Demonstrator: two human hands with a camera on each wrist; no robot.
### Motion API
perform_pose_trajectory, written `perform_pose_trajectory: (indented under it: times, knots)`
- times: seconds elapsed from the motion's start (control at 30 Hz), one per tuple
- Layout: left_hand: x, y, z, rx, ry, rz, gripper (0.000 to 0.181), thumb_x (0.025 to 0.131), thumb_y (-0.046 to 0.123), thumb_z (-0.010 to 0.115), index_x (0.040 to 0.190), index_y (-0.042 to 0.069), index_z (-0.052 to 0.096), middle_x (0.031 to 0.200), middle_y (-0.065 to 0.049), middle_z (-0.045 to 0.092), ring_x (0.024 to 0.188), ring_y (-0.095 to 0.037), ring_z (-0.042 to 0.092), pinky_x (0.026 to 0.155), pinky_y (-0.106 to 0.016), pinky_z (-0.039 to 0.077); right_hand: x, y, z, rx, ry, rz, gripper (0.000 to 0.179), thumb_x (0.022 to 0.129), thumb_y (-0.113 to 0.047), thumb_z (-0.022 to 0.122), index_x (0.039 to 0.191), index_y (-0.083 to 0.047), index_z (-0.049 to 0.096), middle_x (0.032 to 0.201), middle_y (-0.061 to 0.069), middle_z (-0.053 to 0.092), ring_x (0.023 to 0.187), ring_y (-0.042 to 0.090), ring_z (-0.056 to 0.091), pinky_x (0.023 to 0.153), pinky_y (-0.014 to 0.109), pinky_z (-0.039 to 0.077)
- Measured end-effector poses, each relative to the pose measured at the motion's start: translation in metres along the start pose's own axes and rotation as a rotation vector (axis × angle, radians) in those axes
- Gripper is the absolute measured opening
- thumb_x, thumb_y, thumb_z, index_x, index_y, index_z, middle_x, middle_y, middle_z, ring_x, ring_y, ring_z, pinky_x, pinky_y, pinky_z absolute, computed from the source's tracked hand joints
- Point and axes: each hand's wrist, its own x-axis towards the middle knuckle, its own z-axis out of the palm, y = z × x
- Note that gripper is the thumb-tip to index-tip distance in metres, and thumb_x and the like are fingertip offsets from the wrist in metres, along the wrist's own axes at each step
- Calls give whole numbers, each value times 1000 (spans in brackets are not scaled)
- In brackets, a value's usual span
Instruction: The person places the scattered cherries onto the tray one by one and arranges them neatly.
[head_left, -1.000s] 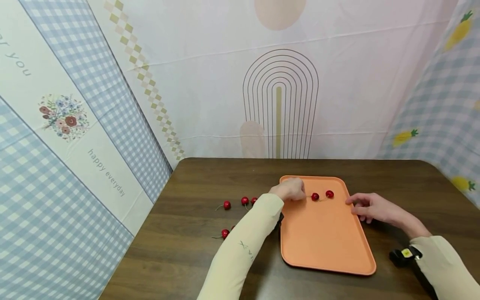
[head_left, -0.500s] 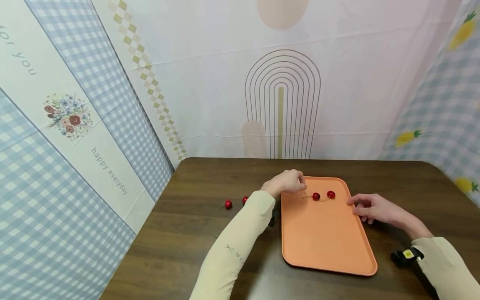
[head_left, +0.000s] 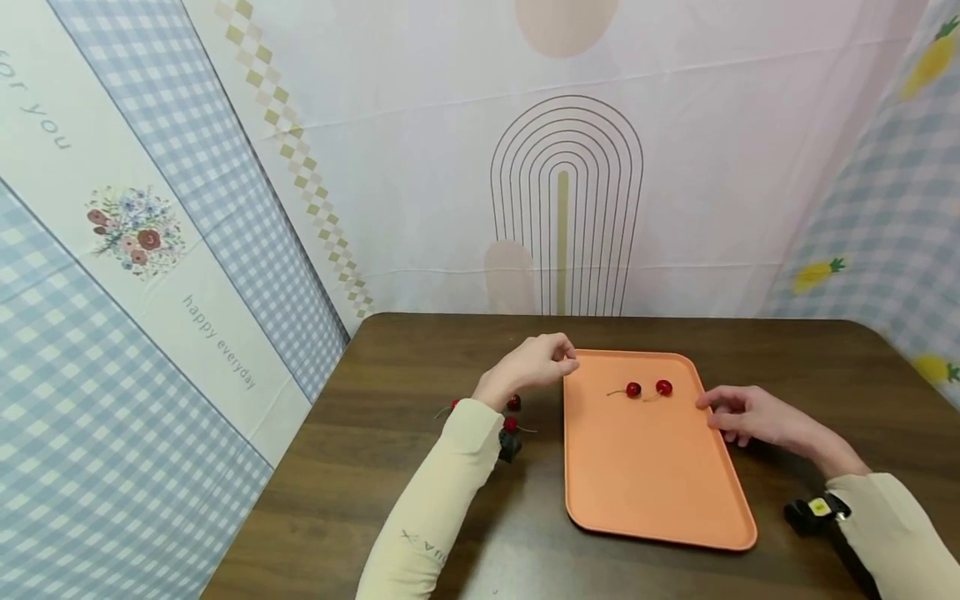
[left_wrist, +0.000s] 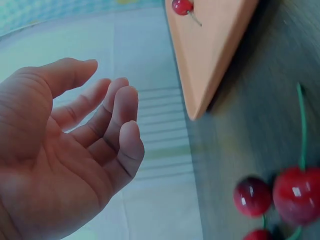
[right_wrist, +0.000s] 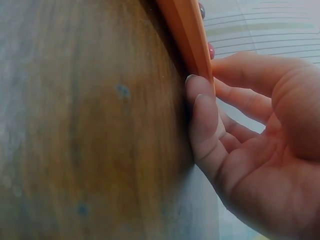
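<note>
An orange rectangular tray lies on the dark wooden table. Two cherries with stems, one cherry left of the other cherry, rest toward its far end. Just off the tray's far left corner hovers my left hand; in the left wrist view its fingers are loosely bent, with nothing in the palm. My right hand holds the tray's right rim, thumb on one side and fingers on the other in the right wrist view. Beneath my left forearm, more cherries lie on the table, partly hidden by the sleeve.
In the left wrist view a large cherry and a darker cherry sit close together on the table. Another cherry shows at the sleeve's left edge. A patterned cloth hangs behind the table's far edge.
My left hand has drawn back leftward from over the tray to beyond its left edge. Both cherries stay put on the tray. My right hand keeps its place at the rim.
</note>
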Motion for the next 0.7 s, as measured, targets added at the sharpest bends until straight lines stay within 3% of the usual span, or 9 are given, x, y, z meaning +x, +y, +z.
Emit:
perform_pose_trajectory:
  times: [0.43, 0.7]
  knots:
    - [-50, -24, -17, -48, 96, -18, 19, 97, 33, 58, 107, 18, 62, 98, 4, 68, 83, -8, 62, 81, -28, 50, -2, -2, 0, -9, -4, -1, 45, 97, -23, 61, 130, 5, 52, 83, 7, 59, 69, 17, 58, 61, 31, 53]
    - [-80, -47, -28, -88, 170, -43, 16, 95, 29, 62, 105, 17, 64, 95, 4, 70, 80, -7, 62, 74, -27, 50, 1, 3, -1, -1, -9, -52, 41, 98, -21, 59, 129, 5, 52, 82, 7, 61, 67, 16, 59, 59, 31, 53]
